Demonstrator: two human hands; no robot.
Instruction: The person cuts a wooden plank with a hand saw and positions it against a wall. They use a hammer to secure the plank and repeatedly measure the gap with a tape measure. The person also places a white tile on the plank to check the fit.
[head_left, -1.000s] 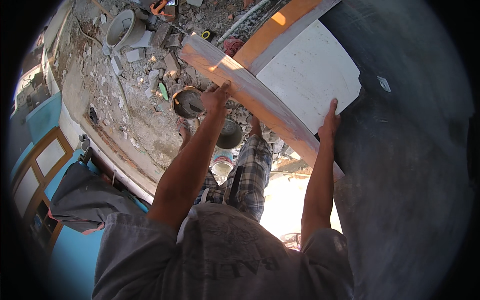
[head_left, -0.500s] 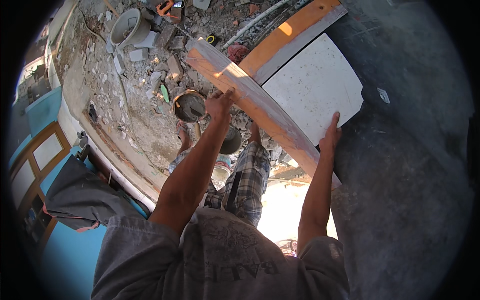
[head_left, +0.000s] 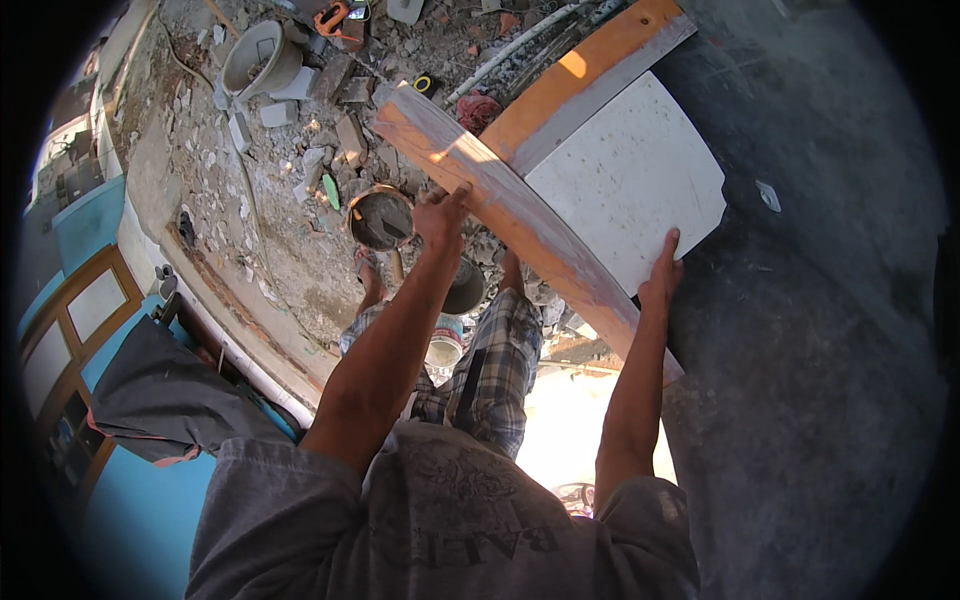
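Note:
A white speckled tile (head_left: 625,180) with rounded outer corners lies tilted in the angle between a long orange-painted beam (head_left: 500,205) and a second orange-and-grey piece (head_left: 585,70). My right hand (head_left: 661,272) grips the tile's lower right edge, one digit flat on its face and the other fingers partly hidden. My left hand (head_left: 440,212) has its fingers curled against the near side of the long beam, left of the tile. Below that hand, a round pan (head_left: 381,218) of grey mortar with a trowel in it stands on the ground.
Rubble and broken bricks (head_left: 350,140) cover the ground. A grey bucket (head_left: 262,58) and an orange power tool (head_left: 331,17) sit farther off. Between my legs are a dark bowl (head_left: 464,288) and a pail (head_left: 444,342). A dark grey surface (head_left: 800,330) fills the right.
The dark gap between the tile and the second orange piece has closed, as the tile shifted slightly against it. Both hands keep nearly the same places.

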